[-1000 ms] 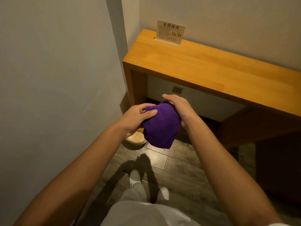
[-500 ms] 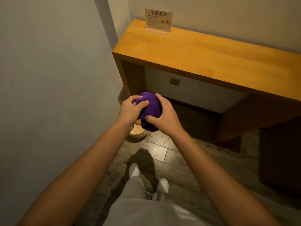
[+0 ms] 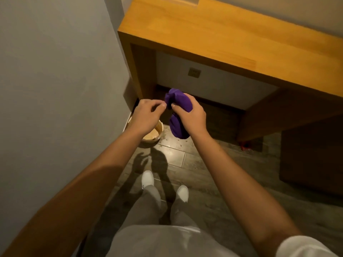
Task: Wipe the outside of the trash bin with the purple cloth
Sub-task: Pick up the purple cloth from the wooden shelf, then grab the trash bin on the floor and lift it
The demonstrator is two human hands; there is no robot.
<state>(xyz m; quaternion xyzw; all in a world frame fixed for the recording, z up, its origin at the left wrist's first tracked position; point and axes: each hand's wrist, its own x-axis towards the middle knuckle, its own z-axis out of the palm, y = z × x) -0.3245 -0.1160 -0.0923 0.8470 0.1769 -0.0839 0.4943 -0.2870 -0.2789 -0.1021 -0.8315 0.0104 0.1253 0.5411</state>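
The purple cloth (image 3: 179, 103) is bunched up in my right hand (image 3: 191, 115), with a tail of it hanging below the palm. My left hand (image 3: 147, 115) is just left of the cloth, fingers loosely curled and apart, touching nothing. The small round light-coloured trash bin (image 3: 155, 133) stands on the floor below my left hand, tucked against the wall beside the table leg. My left wrist hides most of the bin; only part of its rim and inside shows.
A wooden console table (image 3: 232, 39) stands against the back wall, its left leg (image 3: 143, 71) close to the bin. The grey wall (image 3: 55, 89) runs along the left. My white shoes (image 3: 147, 179) are on the dark tiled floor (image 3: 232, 182). A dark cabinet (image 3: 313, 156) is at right.
My left hand has let go of the cloth and moved slightly left; the right hand alone now holds it. The view has tilted downward, closer to the table and bin.
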